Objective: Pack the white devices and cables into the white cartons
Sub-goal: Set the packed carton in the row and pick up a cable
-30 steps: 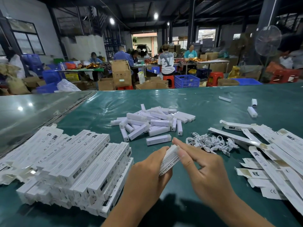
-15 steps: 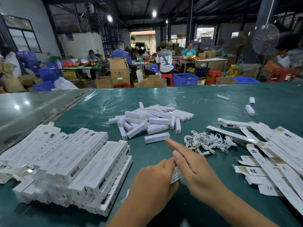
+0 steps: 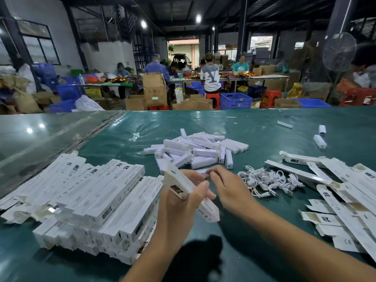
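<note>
on the left of the green counter (image 3: 264, 123) sits your stack of filled cartons (image 3: 97, 202), white boxes piled in layers, too many and too overlapped for you to count. just right of that stack, your left hand (image 3: 179, 208) grips one long white carton (image 3: 184, 187), fingers and thumb curled round its middle, the carton tilted with its far end toward the pile of devices and its near end hanging past your palm. your right hand (image 3: 230, 188) is just right of the carton, its fingertips (image 3: 211, 175) bent and pinching one white device (image 3: 203, 171) that lies at the near edge of the heap; only a sliver of that device shows between your two hands. beyond the carton lies the heap of white devices (image 3: 201, 149), roughly two dozen short bars crossed over each other, an exact count not possible. right of the carton, near your right hand, is one tangle of white cables (image 3: 268, 181), the separate cables too knotted to count. further right of the carton is a spread of flat, unfilled cartons (image 3: 350, 192), well over ten, overlapping. far beyond them, three loose devices (image 3: 319, 141) lie apart on the counter, well away from the carton.
</note>
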The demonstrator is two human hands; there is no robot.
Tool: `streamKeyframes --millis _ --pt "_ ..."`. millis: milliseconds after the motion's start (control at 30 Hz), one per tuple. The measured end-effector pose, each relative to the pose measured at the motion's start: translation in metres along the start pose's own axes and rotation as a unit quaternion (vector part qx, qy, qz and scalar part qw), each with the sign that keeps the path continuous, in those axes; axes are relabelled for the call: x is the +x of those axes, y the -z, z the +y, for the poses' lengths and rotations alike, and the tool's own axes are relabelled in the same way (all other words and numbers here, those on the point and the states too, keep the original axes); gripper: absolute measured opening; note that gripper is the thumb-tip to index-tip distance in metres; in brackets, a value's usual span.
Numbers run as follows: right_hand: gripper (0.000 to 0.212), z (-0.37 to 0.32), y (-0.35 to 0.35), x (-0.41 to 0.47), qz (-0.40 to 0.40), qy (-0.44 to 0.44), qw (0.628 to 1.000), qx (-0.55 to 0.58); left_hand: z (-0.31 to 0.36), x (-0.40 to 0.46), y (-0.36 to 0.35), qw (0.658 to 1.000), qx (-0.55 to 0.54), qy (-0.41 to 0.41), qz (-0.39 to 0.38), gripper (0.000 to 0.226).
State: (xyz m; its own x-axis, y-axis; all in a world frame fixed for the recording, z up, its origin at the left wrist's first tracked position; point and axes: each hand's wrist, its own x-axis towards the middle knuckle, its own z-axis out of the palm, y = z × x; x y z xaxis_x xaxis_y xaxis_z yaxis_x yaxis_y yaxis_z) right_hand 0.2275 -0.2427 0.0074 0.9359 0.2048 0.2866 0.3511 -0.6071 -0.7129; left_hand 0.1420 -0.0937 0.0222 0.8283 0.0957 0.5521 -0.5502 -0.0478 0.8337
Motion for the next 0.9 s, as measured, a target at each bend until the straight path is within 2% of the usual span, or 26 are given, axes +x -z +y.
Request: streamKeyframes --millis 67,133,200,267,333,400,433,500,567,633,667,733,833,900 --pt "0.032 0.017 0.004 0.043 -0.033 0.057 0.978 -0.200 0.003 0.002 0.001 0.999 -0.014 0.031 0.038 0.021" --pt "0.035 0.035 0.004 0.075 -0.102 0.048 0.946 -0.305 0.005 0.000 -0.001 0.998 -0.010 0.052 0.031 0.023" --pt "0.032 0.047 -0.001 0.091 -0.132 0.065 0.915 -0.377 0.000 -0.003 -0.003 0.997 0.037 0.063 0.022 0.020" --pt "0.031 0.050 -0.002 0.090 -0.106 0.077 0.912 -0.388 -0.010 -0.002 -0.002 0.994 0.084 0.064 0.017 0.019" --pt "0.028 0.046 0.003 0.079 -0.052 0.066 0.946 -0.312 -0.018 -0.002 0.000 0.988 0.138 0.062 -0.002 0.023" --pt "0.019 0.039 0.015 0.059 0.005 0.028 0.994 -0.110 -0.023 -0.002 0.000 0.981 0.178 0.072 -0.021 0.033" --pt "0.013 0.034 0.023 0.046 0.026 0.008 1.000 0.004 -0.024 -0.003 -0.001 0.978 0.191 0.078 -0.027 0.040" --pt "0.004 0.026 0.038 0.020 0.050 -0.019 0.980 0.194 -0.024 -0.004 -0.003 0.973 0.215 0.076 -0.032 0.052" --pt "0.007 0.020 0.058 -0.003 0.054 -0.063 0.925 0.370 -0.023 -0.005 -0.004 0.969 0.237 0.056 -0.034 0.057" --pt "0.011 0.014 0.079 -0.020 0.063 -0.081 0.868 0.485 -0.022 -0.006 -0.005 0.955 0.292 0.021 -0.041 0.056" --pt "0.015 0.011 0.089 -0.027 0.080 -0.073 0.855 0.507 -0.021 -0.007 -0.005 0.942 0.332 0.007 -0.049 0.054" --pt "0.014 0.003 0.099 -0.039 0.139 -0.013 0.873 0.467 -0.018 -0.008 -0.006 0.918 0.391 0.010 -0.065 0.051" --pt "0.017 -0.011 0.096 -0.054 0.197 0.121 0.925 0.303 -0.018 -0.008 -0.009 0.903 0.420 0.028 -0.083 0.045" --pt "0.017 -0.016 0.093 -0.060 0.203 0.176 0.942 0.200 -0.018 -0.007 -0.009 0.904 0.419 0.026 -0.081 0.044"
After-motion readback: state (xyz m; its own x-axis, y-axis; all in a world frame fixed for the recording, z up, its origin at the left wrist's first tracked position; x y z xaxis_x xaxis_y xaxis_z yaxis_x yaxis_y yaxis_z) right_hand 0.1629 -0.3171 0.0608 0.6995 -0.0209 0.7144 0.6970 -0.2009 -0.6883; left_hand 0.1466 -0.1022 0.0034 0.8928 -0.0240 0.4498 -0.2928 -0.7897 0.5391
